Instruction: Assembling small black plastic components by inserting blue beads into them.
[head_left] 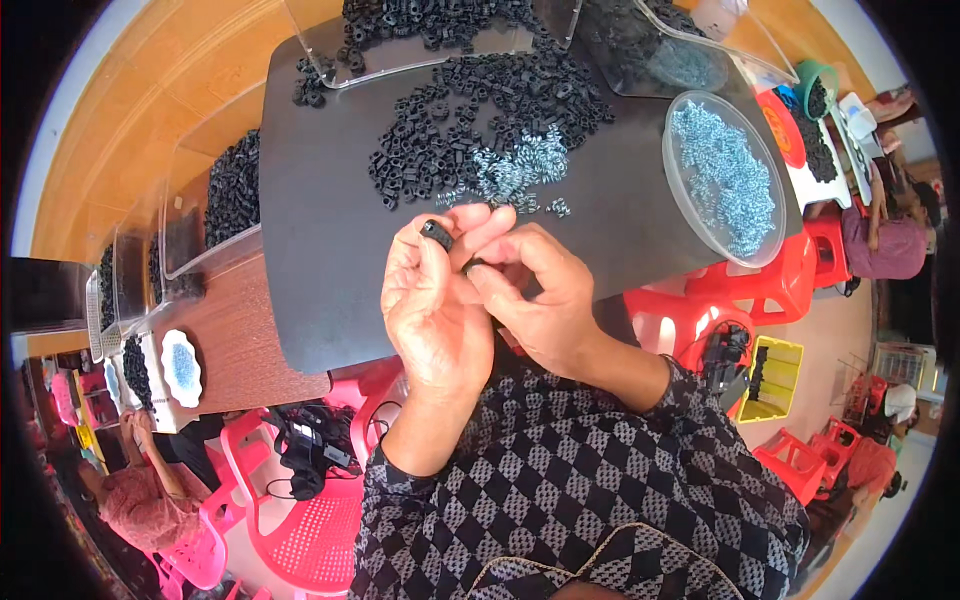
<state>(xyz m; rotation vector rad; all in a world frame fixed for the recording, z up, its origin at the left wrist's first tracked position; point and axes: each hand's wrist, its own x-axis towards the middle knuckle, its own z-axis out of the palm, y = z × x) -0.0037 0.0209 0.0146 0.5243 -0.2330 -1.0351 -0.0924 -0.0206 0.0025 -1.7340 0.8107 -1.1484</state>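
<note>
My left hand (435,310) is closed round a small black plastic part (437,234), which sticks up between thumb and fingers. Right beside it, my right hand (545,300) pinches a small dark piece (473,266); the fingers hide most of it, and its kind does not show. Just beyond my fingertips, a loose heap of small silvery coil springs (520,168) lies on the dark tabletop (325,230). It borders a wide scatter of black plastic parts (430,130) that spreads toward the far side.
A shallow clear oval tray (683,205) of coil springs sits at the right. Clear bins (215,255) of black parts stand at left and far side. Red stools (770,290), a yellow crate (793,385) and a pink chair (300,540) surround the table. Other people sit on both sides.
</note>
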